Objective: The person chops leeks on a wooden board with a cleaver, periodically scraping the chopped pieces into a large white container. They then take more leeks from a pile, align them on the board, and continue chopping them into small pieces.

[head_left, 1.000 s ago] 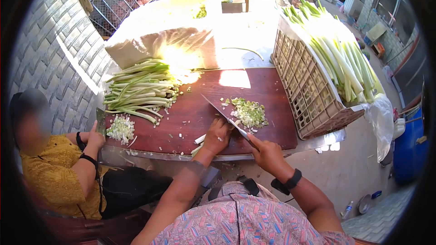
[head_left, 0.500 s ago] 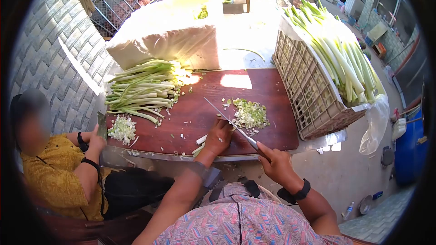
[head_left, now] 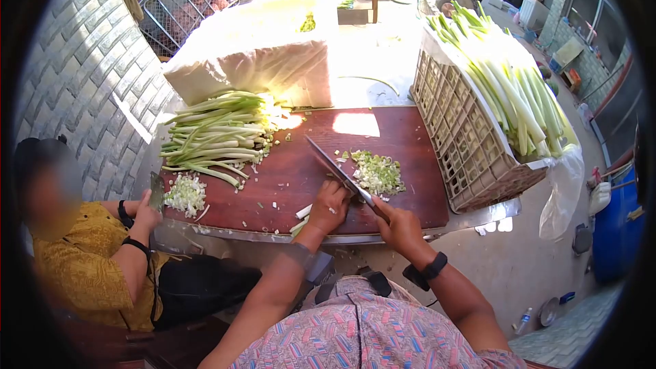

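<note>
My right hand (head_left: 402, 229) is closed round the handle of a kitchen knife (head_left: 333, 166), whose long blade slants away to the upper left. The blade lies close against my left hand (head_left: 329, 206), which is curled down on the red-brown board (head_left: 287, 195). Pale ends of green onions (head_left: 303, 212) stick out beside my left wrist; the part under the fingers is hidden. Just right of the blade sits a heap of chopped green onion (head_left: 378, 172). A pile of whole green onions (head_left: 217, 133) lies at the board's left.
At the right edge stands a plastic crate (head_left: 437, 109) full of long green onions. A large box lined with plastic (head_left: 253, 72) is behind the board. On the left, a co-worker (head_left: 96, 253) holds a cleaver (head_left: 156, 191) near another chopped heap (head_left: 185, 193).
My right hand has moved up and left, bringing the knife nearer my left hand, and more of the blade's face shows. My left hand has hardly moved.
</note>
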`<move>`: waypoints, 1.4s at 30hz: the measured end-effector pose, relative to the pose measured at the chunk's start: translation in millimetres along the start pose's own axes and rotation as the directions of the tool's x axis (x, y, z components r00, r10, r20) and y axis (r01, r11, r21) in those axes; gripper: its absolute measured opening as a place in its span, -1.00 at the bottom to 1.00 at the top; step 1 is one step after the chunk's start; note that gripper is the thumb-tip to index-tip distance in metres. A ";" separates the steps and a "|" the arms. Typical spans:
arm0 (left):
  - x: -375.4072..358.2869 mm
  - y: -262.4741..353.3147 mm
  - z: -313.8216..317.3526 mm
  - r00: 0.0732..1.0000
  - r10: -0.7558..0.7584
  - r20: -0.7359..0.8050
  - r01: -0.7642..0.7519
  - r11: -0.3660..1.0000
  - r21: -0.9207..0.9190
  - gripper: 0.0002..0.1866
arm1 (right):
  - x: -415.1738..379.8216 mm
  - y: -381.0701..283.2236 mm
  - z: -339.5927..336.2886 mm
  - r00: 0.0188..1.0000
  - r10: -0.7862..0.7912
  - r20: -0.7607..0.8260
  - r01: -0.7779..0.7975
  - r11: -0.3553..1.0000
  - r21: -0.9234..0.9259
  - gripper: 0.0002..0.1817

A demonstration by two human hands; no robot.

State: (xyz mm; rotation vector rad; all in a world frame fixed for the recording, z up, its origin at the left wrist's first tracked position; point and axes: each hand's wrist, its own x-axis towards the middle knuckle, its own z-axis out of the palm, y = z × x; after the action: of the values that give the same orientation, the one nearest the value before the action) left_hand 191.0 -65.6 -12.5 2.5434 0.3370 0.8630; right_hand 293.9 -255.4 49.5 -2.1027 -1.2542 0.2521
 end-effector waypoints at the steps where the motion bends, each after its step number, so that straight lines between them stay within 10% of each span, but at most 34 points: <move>1: -0.3 0.6 -0.6 1.000 0.003 -0.001 -0.003 1.000 0.003 -0.85 | 2.0 6.7 8.2 1.000 -0.002 -0.003 0.002 1.000 0.001 -0.50; 4: -0.3 1.4 -1.4 1.000 0.008 -0.021 -0.009 0.999 -0.046 -0.85 | 2.6 20.5 20.2 0.991 0.049 -0.122 -0.021 0.976 0.216 -0.48; 22: -2.2 -1.5 1.3 1.000 -0.007 -0.025 0.006 1.000 -0.024 -0.72 | -17.0 -15.2 -23.6 0.997 -0.031 0.073 0.040 0.990 -0.132 -0.47; 31: -3.3 -1.4 -1.1 1.000 -0.023 0.007 0.023 0.999 -0.034 -0.85 | 17.8 17.1 31.5 0.988 -0.049 -0.143 0.087 0.958 0.275 -0.48; 42: -2.3 -2.6 3.3 0.998 0.014 -0.054 -0.018 0.998 -0.059 -0.88 | -37.9 -8.2 -32.0 0.998 -0.053 -0.039 0.052 0.999 -0.012 -0.50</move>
State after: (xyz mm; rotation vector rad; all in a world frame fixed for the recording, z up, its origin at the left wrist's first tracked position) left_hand 191.0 -65.2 -17.3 2.4749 0.3034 0.9351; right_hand 283.6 -298.8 72.7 -2.0713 -1.2886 0.1803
